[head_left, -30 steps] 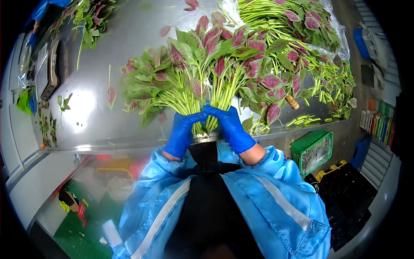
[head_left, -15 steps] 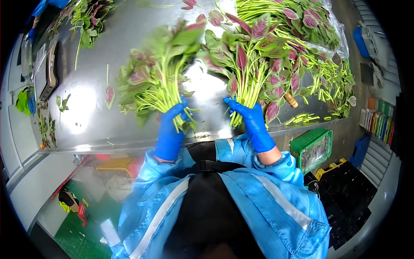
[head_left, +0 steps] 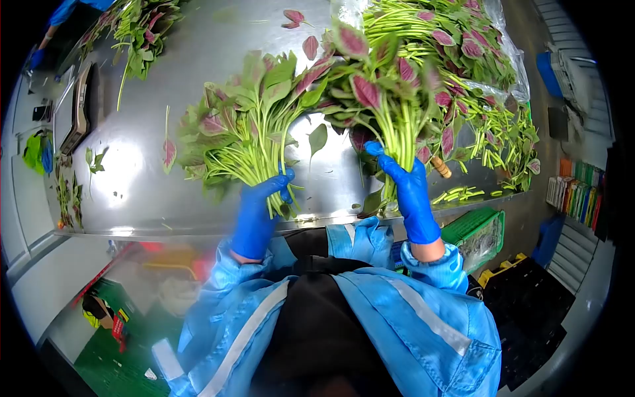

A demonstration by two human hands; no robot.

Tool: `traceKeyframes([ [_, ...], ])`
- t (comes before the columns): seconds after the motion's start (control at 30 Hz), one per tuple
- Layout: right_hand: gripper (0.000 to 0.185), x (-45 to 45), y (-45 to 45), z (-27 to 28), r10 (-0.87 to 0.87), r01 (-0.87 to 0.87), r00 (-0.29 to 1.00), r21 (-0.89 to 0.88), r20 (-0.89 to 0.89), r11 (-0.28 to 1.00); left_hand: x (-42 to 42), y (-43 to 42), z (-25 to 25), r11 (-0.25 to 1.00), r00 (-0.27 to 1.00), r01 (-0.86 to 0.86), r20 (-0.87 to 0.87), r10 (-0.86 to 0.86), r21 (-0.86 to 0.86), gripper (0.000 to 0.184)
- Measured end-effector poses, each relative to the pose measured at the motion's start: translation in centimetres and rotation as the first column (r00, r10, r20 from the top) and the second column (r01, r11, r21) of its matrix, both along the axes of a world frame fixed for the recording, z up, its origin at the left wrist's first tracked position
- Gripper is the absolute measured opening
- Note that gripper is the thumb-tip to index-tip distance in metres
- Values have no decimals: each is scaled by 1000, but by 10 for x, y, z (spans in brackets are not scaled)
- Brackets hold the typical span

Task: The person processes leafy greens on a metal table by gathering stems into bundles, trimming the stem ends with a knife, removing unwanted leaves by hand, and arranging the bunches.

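Note:
My left hand (head_left: 259, 210), in a blue glove, is closed around the lower stems of a bunch of amaranth greens (head_left: 251, 149). Its green and purple leaves fan up and to the left. Likewise gloved in blue, my right hand (head_left: 409, 192) grips the stems of a second amaranth bunch (head_left: 390, 116), held upright with its leaf tips blurred. Between the two bunches a loose green leaf (head_left: 318, 139) shows above the steel table (head_left: 228, 43). A wooden handle (head_left: 441, 167) pokes out right of my right hand; whatever it belongs to is hidden under leaves.
Amaranth is heaped on plastic at the far right (head_left: 423, 40). Cut stem pieces (head_left: 458, 194) lie along the table's front edge. A flat dark-edged device (head_left: 77, 109) and more greens (head_left: 142, 36) are at left. A green crate (head_left: 486, 238) stands below the right edge. Another person's blue sleeve (head_left: 61, 13) shows top left.
My right hand has moved a little to the right with its bunch, away from the left one. Loose leaves now show between the bunches. My left hand keeps its hold, nearly in place.

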State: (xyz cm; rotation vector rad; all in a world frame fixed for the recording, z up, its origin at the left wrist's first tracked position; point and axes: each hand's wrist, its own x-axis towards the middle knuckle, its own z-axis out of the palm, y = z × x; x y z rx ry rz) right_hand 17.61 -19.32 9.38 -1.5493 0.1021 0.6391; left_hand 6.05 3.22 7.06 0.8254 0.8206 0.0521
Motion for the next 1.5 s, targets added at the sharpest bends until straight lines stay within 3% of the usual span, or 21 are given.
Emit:
traceKeyframes([
  [0.07, 31, -7, 12, 9, -49, 41, 994, 87, 94, 995, 1, -1, 12, 998, 999, 49, -21, -48, 47, 36],
  [0.17, 28, -18, 31, 18, 107, -62, 971, 207, -213, 976, -3, -10, 10, 994, 994, 109, 8, -109, 19, 37],
  [0.27, 30, -46, 46, -42, 237, -226, 888, 76, -394, 971, -11, -22, -14, 958, 963, 261, -33, -266, -117, 37],
  [0.33, 32, -55, 46, -62, 256, -275, 823, 39, -507, 961, -16, -26, -26, 955, 964, 262, -11, -266, -141, 39],
  [0.5, 35, -57, 53, -57, 250, -195, 827, 160, -504, 968, -22, -23, -39, 964, 969, 247, 21, -246, -97, 45],
  [0.57, 36, -56, 57, -56, 270, -180, 851, 234, -450, 956, -18, -24, -27, 963, 988, 127, -60, -146, -238, 43],
  [0.63, 38, -55, 61, -54, 296, -227, 825, 199, -482, 953, -17, -24, -25, 924, 989, -60, -150, 3, -378, 43],
  [0.77, 41, -62, 64, -66, 341, -271, 833, 218, -436, 938, -19, -25, -27, 986, 989, 85, -105, -100, -146, 42],
  [0.97, 43, -56, 49, -70, 332, -253, 858, 239, -392, 937, -29, -2, -26, 969, 981, 175, -52, -187, -175, 35],
  [1.0, 44, -58, 50, -73, 330, -247, 863, 249, -383, 936, -24, -5, -23, 976, 977, 164, -115, -181, -143, 34],
  [1.13, 41, -59, 58, -73, 350, -327, 865, 124, -359, 937, -14, -24, -24, 982, 982, 186, -35, -185, 33, 38],
  [1.27, 39, -51, 48, -61, 321, -256, 901, 240, -293, 937, -15, -16, -14, 987, 987, 152, -53, -154, -47, 38],
  [1.3, 39, -49, 42, -62, 320, -286, 900, 154, -295, 946, -15, -13, -10, 982, 982, 173, -59, -178, -76, 38],
  [1.37, 47, -46, 36, -71, 338, -297, 860, 165, -382, 941, -19, -6, -5, 966, 971, 220, -69, -230, -135, 37],
  [1.5, 38, -53, 33, -81, 298, -203, 858, 256, -418, 945, -23, -7, -10, 939, 970, 189, -93, -224, -288, 34],
])
